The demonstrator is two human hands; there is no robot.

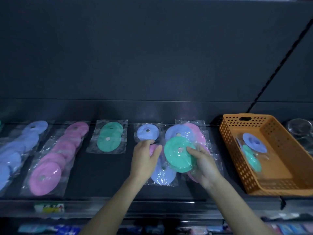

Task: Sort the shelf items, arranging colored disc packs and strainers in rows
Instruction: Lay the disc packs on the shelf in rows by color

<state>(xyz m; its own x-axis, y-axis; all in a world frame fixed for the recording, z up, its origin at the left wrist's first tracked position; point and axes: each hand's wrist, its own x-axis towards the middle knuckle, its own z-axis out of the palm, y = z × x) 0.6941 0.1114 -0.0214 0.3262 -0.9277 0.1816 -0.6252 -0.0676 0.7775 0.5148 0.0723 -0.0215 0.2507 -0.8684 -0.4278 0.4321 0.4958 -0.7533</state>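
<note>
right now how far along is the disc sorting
Done: a blue row and a pink row lie at the left, with a green stack begun beside them. In hand: the right hand holds a green pack; the left hand is open over the mixed pile. Left: that pile, the packs in the orange basket, and the strainers far right.
</note>
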